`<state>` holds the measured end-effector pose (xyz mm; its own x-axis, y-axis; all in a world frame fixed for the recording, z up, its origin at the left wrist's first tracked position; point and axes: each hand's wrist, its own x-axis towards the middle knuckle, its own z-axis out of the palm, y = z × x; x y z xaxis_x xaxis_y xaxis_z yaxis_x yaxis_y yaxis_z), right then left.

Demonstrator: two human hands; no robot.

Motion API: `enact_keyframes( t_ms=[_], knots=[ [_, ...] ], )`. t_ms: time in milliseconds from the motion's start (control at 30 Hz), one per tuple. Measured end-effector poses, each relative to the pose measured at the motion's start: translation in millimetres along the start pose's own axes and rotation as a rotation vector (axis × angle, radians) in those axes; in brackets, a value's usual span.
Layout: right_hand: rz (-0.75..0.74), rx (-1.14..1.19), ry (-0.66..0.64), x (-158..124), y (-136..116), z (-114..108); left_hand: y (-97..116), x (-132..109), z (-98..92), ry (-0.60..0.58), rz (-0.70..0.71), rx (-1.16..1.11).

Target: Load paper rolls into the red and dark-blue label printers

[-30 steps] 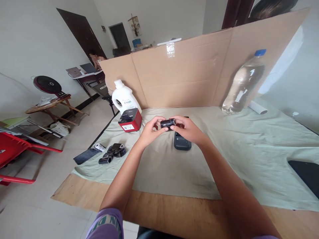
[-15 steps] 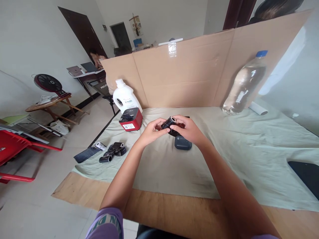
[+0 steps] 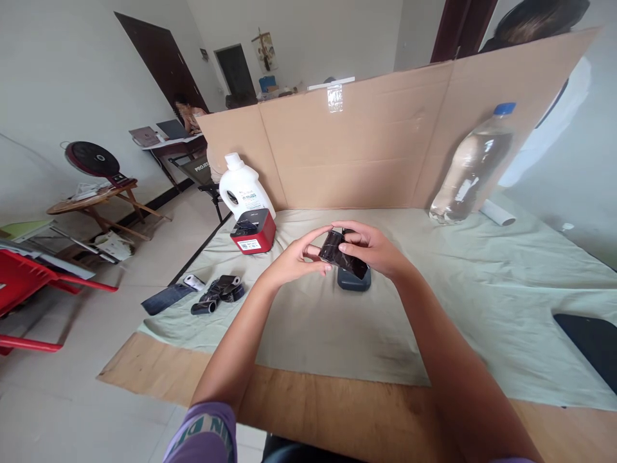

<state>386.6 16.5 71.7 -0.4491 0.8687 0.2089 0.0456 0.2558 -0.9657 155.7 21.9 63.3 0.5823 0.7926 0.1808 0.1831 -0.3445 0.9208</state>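
Between my hands, above the cloth, is a roll of glossy black ribbon film, tilted, with a loose flap of the film hanging toward the lower right. My left hand curves around its left end, thumb below and fingertips above. The thumb of my right hand presses on the film from the front, while its other fingers wrap behind and are partly hidden. Beneath the flap, a small dark rounded case lies on the cloth, its back part covered.
More black film rolls, a small white roll and a dark strip lie at left. A red-and-black box stands before a white jug. A cardboard screen closes the back; a large water bottle stands right.
The roll has turned in my hands, so its open end no longer faces me and a flap of film now shows. My left fingers have opened wider around it.
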Motion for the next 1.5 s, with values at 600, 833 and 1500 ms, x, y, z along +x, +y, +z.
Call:
enact_keyframes(
  t_ms=[600,833,1500],
  knots=[
    [0.031,0.037,-0.108,0,3,-2,-7,3,1.4,-0.077,-0.010,-0.160],
    [-0.015,0.027,-0.081,0,6,1,-15,6,5.6,-0.077,-0.037,-0.323],
    [-0.177,-0.208,-0.044,3,22,-9,-44,13,22.3,-0.061,-0.054,-0.602]
  ],
)
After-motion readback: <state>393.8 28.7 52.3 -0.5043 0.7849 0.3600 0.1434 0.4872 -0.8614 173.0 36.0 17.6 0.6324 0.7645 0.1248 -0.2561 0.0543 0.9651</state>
